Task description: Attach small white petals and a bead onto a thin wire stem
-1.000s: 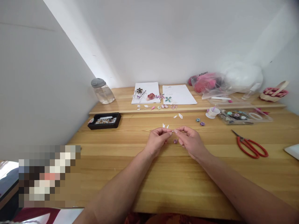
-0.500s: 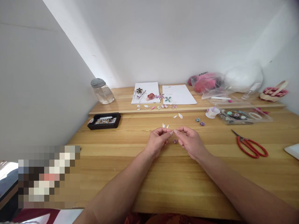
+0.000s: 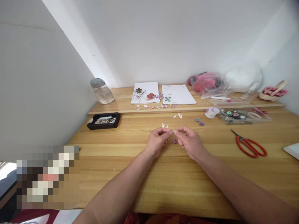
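Observation:
Over the middle of the wooden desk (image 3: 130, 183), my left hand (image 3: 157, 139) and my right hand (image 3: 189, 141) meet fingertip to fingertip. Each is closed in a pinch around something too small to make out. A small purple spool (image 3: 175, 141) lies on the wood below the fingertips, between the hands. Just beyond my left fingers are narrow white petal-shaped pieces (image 3: 163, 125). Farther back sits another white petal piece (image 3: 180, 115). Two more small spools, one blue (image 3: 197, 119) and one purple (image 3: 201, 123), lie beyond my right hand.
Red-handled scissors (image 3: 251, 146) lie at right, below a clear plastic box (image 3: 259, 118) and a white spool (image 3: 212, 112). A black tray of beads (image 3: 104, 126) and a lidded bottle (image 3: 102, 93) stand at left. Paper sheets (image 3: 178, 95) with flower ornaments lie on the raised shelf.
Both hands keep their pinch in nearly the same place. The whole view has shifted very slightly; nothing on the desk has visibly moved.

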`<state>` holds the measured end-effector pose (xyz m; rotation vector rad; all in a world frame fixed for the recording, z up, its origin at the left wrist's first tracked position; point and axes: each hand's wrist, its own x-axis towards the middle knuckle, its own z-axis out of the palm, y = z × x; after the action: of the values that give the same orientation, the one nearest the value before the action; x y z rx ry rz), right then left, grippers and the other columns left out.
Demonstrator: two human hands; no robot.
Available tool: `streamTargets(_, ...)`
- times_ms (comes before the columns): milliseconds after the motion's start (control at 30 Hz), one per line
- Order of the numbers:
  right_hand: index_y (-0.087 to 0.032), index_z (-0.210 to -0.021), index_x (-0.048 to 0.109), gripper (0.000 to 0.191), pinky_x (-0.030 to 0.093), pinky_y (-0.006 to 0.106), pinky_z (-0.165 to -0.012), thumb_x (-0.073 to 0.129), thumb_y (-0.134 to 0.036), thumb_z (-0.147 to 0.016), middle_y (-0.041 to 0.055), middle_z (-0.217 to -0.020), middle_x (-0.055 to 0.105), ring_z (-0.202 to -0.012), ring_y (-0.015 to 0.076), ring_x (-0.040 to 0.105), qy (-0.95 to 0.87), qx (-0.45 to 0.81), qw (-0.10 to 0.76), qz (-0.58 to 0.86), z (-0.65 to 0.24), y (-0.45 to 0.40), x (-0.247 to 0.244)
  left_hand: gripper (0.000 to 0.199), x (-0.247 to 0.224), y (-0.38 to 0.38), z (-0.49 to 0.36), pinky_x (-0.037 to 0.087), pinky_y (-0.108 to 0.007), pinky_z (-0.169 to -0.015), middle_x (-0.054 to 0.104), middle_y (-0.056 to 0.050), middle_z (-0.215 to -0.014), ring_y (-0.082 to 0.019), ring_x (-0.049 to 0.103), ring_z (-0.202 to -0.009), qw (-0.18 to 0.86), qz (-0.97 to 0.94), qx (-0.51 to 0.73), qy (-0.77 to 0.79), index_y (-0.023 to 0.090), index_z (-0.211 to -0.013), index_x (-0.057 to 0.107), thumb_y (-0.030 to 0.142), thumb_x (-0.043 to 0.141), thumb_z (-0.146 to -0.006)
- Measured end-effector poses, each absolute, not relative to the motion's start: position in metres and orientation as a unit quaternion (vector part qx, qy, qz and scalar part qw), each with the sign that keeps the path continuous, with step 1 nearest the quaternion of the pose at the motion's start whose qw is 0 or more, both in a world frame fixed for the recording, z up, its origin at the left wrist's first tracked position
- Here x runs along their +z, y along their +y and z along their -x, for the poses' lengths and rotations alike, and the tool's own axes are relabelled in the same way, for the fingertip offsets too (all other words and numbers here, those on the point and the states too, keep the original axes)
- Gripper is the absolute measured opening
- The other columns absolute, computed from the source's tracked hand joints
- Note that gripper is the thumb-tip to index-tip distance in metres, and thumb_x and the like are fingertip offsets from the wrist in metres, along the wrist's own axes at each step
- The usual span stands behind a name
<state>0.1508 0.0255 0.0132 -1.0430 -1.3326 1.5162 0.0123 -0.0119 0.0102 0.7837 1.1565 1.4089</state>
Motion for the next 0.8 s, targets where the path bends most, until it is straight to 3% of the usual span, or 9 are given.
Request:
streamTargets(500,-0.021,-0.072,0.055,0.038,0.034,0.024,-0.047,0.079,-0.050,-0.070,-0.0097,-0.043,0.043,-0.039,0.0063,0.034,-0.523,0.607,0.433,0.413,-0.1500,0.0236,0.0174,0.029,0.0117,-0.0113,-0.0106,0.024,-0.021,-0.043,0.053,0.003,-0.058,-0.004,0.040,-0.043,0.566,-0.296,0.595,0.488,0.013,-0.078,0.070,0.035,0.078,-0.062)
streamTargets(800,-0.021,-0.073,0.056,0.034,0.043,0.026,-0.055,0.078,-0.047,-0.073,-0.0103,-0.044,0.045,-0.040,0.0061,0.034,-0.523,0.611,0.426,0.413,-0.1508,0.0242,0.0136,0.026,0.0120,-0.0116,-0.0117,0.024,-0.020,-0.042,0.051,0.004,-0.055,-0.005,0.039,-0.043,0.567,-0.294,0.594,0.489,0.013,-0.079,0.069,0.033,0.076,-0.064)
